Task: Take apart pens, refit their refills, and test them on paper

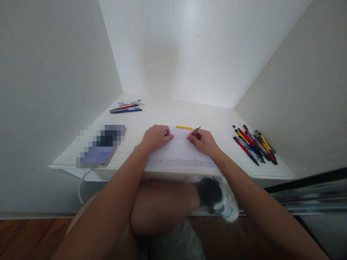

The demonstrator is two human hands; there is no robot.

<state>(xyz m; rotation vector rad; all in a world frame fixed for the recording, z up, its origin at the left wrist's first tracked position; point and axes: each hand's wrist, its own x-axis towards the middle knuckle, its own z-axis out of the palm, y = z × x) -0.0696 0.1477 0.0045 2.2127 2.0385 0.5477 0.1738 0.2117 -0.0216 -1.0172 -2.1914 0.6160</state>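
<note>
A sheet of paper (187, 150) covered with rows of small dark and reddish marks lies on the white desk before me. My right hand (203, 141) pinches a thin, dark pen refill (198, 128), its lower end down at the paper. My left hand (157, 138) rests on the sheet's left side, fingers curled. Between its thumb and fingers shows a small dark-and-light piece, too small to name. A yellow pen barrel (184, 127) lies along the paper's far edge, between the two hands.
On the right of the desk (173, 112) is a pile of red, yellow, blue and black pens (255, 144). Several more pens (127, 107) lie at the back left. A phone (104, 146), partly blurred, with a white cable (80, 187), sits at left. Walls enclose the desk.
</note>
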